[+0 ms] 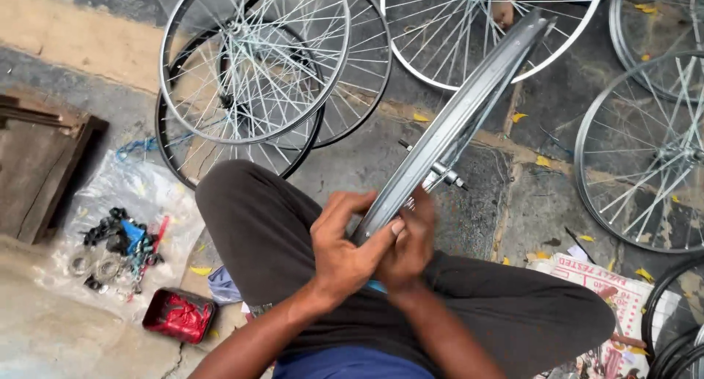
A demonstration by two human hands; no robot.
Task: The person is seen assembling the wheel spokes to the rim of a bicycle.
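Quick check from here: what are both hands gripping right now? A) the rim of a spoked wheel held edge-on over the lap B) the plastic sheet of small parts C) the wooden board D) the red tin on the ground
A: the left hand and the right hand both clasp the wheel rim standing edge-on over the lap; the red tin lies apart on the ground.

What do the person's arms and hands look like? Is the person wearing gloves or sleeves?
No gloves and no long sleeves. The left hand and the right hand are both bare, and so are both forearms, right down to the bottom of the picture. No watch, ring or bracelet shows on either wrist. A bit of blue shirt peeks in between the arms, above dark grey-brown trousers.
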